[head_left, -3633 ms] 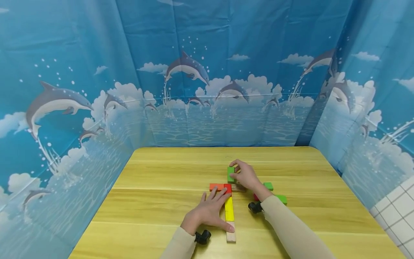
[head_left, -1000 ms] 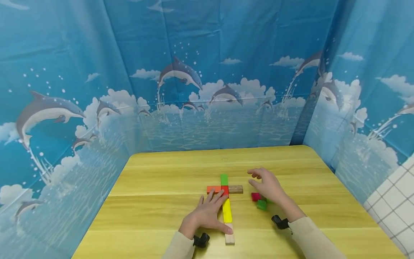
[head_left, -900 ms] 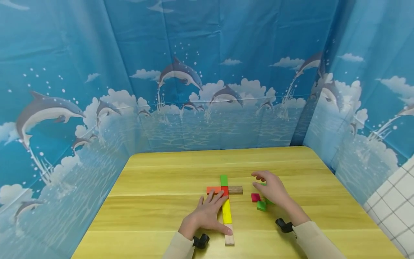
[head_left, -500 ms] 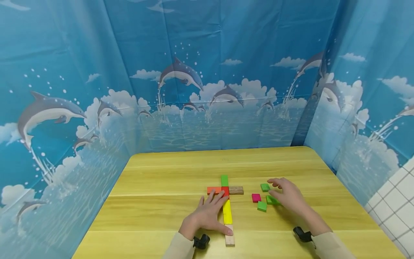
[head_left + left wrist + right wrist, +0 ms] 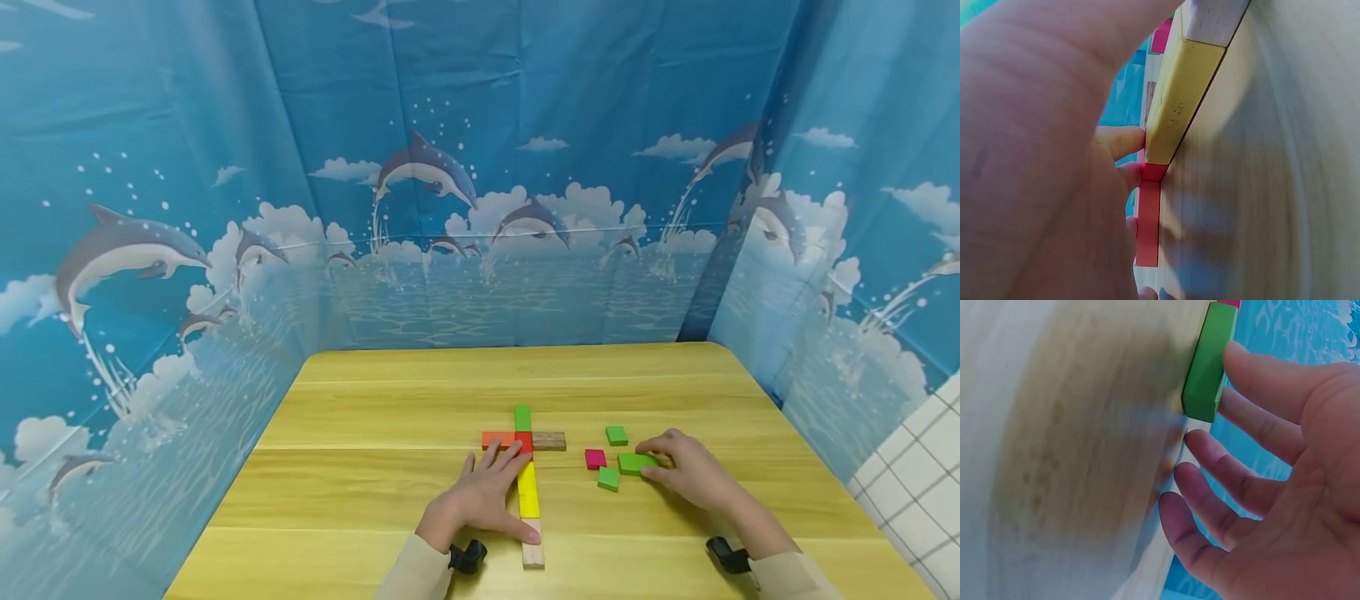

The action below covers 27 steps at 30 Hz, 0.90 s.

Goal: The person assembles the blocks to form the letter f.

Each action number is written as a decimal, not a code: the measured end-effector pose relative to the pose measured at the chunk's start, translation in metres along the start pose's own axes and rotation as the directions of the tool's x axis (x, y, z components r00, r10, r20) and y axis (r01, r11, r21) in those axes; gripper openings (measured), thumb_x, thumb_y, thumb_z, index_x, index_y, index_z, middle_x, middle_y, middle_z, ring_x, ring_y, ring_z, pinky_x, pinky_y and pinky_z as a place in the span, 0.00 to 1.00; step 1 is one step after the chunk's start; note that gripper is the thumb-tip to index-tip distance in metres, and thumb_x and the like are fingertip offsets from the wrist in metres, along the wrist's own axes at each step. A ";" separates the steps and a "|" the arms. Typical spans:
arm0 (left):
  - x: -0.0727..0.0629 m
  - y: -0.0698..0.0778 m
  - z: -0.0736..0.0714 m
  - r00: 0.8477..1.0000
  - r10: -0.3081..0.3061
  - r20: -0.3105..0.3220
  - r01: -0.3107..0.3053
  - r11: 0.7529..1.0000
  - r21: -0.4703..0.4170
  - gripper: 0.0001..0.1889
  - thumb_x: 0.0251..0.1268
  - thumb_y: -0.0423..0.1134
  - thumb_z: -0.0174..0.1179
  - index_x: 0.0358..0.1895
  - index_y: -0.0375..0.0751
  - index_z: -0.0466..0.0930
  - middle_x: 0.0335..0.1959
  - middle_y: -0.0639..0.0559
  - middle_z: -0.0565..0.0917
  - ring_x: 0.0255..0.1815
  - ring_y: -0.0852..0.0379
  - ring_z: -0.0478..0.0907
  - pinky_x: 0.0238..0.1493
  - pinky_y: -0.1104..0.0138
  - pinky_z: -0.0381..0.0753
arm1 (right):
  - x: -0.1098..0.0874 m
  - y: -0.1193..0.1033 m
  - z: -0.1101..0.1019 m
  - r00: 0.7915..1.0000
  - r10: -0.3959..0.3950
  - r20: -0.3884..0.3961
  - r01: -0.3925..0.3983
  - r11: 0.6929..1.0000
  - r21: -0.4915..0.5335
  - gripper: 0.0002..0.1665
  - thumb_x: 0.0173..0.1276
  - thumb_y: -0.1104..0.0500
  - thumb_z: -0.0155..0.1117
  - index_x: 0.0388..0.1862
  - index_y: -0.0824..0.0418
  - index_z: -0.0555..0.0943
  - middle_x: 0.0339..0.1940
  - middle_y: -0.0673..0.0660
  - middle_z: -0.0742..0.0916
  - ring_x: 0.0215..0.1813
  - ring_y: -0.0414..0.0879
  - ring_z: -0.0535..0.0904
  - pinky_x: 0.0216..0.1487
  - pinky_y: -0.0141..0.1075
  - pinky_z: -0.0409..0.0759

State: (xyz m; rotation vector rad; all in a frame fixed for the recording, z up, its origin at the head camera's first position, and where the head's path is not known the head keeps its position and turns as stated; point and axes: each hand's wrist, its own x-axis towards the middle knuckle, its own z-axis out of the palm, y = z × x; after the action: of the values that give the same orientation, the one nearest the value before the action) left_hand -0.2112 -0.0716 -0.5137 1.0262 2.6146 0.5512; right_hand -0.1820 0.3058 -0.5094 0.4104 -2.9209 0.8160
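Note:
My left hand [image 5: 480,502] rests with spread fingers over a cross of blocks on the table. Its fingertips touch the red block [image 5: 522,439] at the centre, and its thumb lies on the pale wooden block [image 5: 533,556] at the near end. Between these runs a yellow block [image 5: 528,492]. An orange block [image 5: 495,437], a brown wooden block [image 5: 549,441] and a green block [image 5: 522,418] form the other arms. To the right, my right hand [image 5: 693,471] pinches the right end of a long green block [image 5: 1210,362] between thumb and index finger; its other fingers are loosely bent.
Left of the long green block lie a magenta block [image 5: 595,458] and a small green block [image 5: 608,479]. Another small green block [image 5: 617,435] lies farther back. A dolphin-print curtain [image 5: 480,283] stands along the back and sides of the wooden table [image 5: 360,483].
The green block held earlier now lies at the cross's far end, released. My right hand has since moved right and lowered onto the long green block. The left hand stays on the cross.

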 end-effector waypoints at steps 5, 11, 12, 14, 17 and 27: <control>0.001 -0.001 0.000 1.000 0.001 0.001 -0.001 1.000 0.008 0.61 0.49 0.76 0.66 0.83 0.58 0.45 0.84 0.56 0.42 0.82 0.45 0.32 0.73 0.34 0.38 | 0.000 0.003 0.002 1.000 -0.013 -0.003 0.013 1.000 -0.007 0.17 0.65 0.58 0.74 0.52 0.57 0.87 0.44 0.53 0.81 0.47 0.51 0.78 0.48 0.51 0.78; 0.001 -0.001 -0.001 1.000 0.004 -0.006 -0.004 1.000 0.016 0.61 0.48 0.76 0.66 0.83 0.57 0.46 0.84 0.56 0.42 0.82 0.44 0.33 0.73 0.34 0.39 | 0.004 0.004 0.002 1.000 0.013 0.014 -0.014 1.000 0.019 0.16 0.63 0.60 0.76 0.49 0.54 0.85 0.41 0.49 0.82 0.42 0.45 0.76 0.43 0.43 0.77; 0.002 -0.001 -0.001 1.000 0.004 -0.008 -0.004 1.000 0.015 0.61 0.48 0.76 0.66 0.83 0.57 0.46 0.84 0.56 0.42 0.82 0.44 0.33 0.73 0.34 0.39 | 0.005 0.004 0.002 1.000 0.026 0.016 -0.026 0.999 0.032 0.16 0.62 0.60 0.76 0.48 0.54 0.84 0.41 0.49 0.83 0.41 0.44 0.76 0.42 0.42 0.77; 0.002 -0.001 -0.002 1.000 0.005 -0.008 -0.005 1.000 0.011 0.61 0.48 0.75 0.67 0.83 0.57 0.46 0.84 0.56 0.42 0.82 0.44 0.33 0.73 0.34 0.39 | 0.006 0.004 0.002 0.999 0.049 0.022 -0.050 0.996 0.067 0.17 0.60 0.62 0.77 0.47 0.54 0.83 0.42 0.49 0.84 0.42 0.44 0.78 0.42 0.41 0.78; 0.002 -0.002 -0.001 1.000 0.005 -0.005 -0.005 1.000 0.006 0.61 0.48 0.75 0.67 0.83 0.57 0.46 0.84 0.56 0.42 0.82 0.44 0.33 0.73 0.34 0.38 | 0.005 0.004 0.002 0.997 0.075 0.035 -0.078 0.989 0.124 0.19 0.59 0.65 0.77 0.46 0.54 0.80 0.41 0.50 0.84 0.42 0.45 0.79 0.40 0.38 0.79; 0.003 -0.005 0.002 1.000 0.004 -0.005 -0.004 1.000 0.019 0.61 0.49 0.76 0.66 0.83 0.59 0.44 0.84 0.57 0.41 0.82 0.44 0.32 0.73 0.34 0.38 | 0.007 0.006 -0.003 0.998 0.056 0.014 -0.057 0.970 0.237 0.14 0.65 0.66 0.72 0.46 0.54 0.80 0.44 0.52 0.83 0.45 0.48 0.79 0.43 0.35 0.82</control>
State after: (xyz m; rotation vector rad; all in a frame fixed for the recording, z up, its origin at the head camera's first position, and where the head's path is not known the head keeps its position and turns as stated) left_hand -0.2155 -0.0729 -0.5183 1.0380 2.6274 0.5311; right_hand -0.1904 0.3106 -0.5086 0.3476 -2.8614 1.1810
